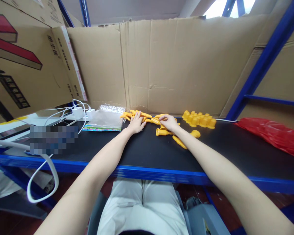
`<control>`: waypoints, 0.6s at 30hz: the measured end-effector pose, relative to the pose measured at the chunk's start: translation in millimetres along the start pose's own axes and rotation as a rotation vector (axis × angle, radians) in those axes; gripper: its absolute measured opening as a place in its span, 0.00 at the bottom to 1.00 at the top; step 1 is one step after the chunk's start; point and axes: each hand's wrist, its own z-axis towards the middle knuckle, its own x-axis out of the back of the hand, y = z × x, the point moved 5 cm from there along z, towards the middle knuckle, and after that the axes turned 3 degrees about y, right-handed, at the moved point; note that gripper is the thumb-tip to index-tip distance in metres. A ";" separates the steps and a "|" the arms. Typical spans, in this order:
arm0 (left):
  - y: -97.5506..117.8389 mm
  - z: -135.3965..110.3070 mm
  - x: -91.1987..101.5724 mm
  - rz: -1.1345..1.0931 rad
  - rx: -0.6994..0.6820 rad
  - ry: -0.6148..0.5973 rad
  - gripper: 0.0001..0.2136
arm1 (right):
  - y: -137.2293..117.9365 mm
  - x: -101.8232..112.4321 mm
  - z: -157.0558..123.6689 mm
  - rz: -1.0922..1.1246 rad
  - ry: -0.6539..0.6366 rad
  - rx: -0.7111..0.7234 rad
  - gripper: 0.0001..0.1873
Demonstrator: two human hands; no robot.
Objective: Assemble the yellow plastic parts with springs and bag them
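My left hand (136, 124) lies flat on the black shelf top (142, 150), fingers spread and touching a pile of long yellow plastic parts (137, 114) near the cardboard wall. My right hand (170, 122) reaches in from the right, its fingers curled over yellow parts (163, 132) in the middle of the pile; I cannot make out a firm grip. Two more yellow pieces (180, 142) lie just right of that wrist. A cluster of yellow cap-shaped parts (199, 119) stands further right.
A stack of clear plastic bags (106, 118) lies left of the pile. White chargers and cables (78, 113) sit at the far left. A red plastic bag (274, 133) lies at right. Cardboard sheets (176, 65) wall the back; blue rack posts (264, 62) frame the shelf.
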 end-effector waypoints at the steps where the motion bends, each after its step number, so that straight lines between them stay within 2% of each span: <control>1: 3.4 0.5 3.7 -0.007 -0.046 0.037 0.15 | -0.6 1.0 0.7 0.008 0.010 0.011 0.06; 5: 18.9 0.6 17.7 -0.046 -0.208 0.146 0.08 | -7.3 6.5 1.6 0.070 0.041 0.105 0.05; 8: 26.2 0.0 15.5 -0.035 -0.250 0.068 0.08 | -15.2 13.8 1.3 0.105 0.101 0.184 0.06; 12: 26.9 -0.1 1.0 -0.003 -0.249 -0.050 0.10 | -30.2 26.1 -1.5 0.068 0.210 0.329 0.06; 16: 23.5 0.7 -10.8 -0.002 -0.230 -0.113 0.14 | -45.7 35.5 -6.2 -0.012 0.252 0.433 0.07; 18: 23.6 0.3 -9.2 -0.013 -0.219 -0.113 0.15 | -53.8 38.0 -9.4 -0.082 0.249 0.493 0.07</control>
